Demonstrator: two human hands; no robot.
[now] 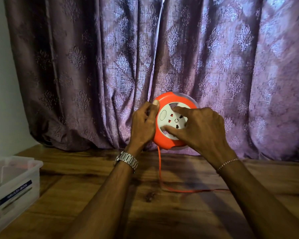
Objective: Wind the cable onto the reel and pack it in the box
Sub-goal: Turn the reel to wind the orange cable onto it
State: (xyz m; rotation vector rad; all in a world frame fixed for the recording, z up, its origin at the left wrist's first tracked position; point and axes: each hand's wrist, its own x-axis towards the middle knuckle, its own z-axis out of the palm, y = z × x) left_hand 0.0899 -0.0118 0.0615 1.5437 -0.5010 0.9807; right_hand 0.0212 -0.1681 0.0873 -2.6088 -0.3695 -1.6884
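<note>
Behind, purple curtain [93,66] meets wooden table [93,195].

glossy plastic reel [164,142], grained wooden table [179,218]

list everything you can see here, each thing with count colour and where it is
cable reel: one, orange with a white socket face, held up above the table, in front of the curtain
cable: one, orange, hangs from the reel, trails right across the table
box: one, clear plastic, blue label, left edge on the table
table: one, brown wood, foreground
curtain: one, purple patterned, behind the table
wristwatch: one, silver, left wrist
bracelet: one, thin, right wrist
left hand: grips the reel's rim
right hand: fingertips on the white face
</note>
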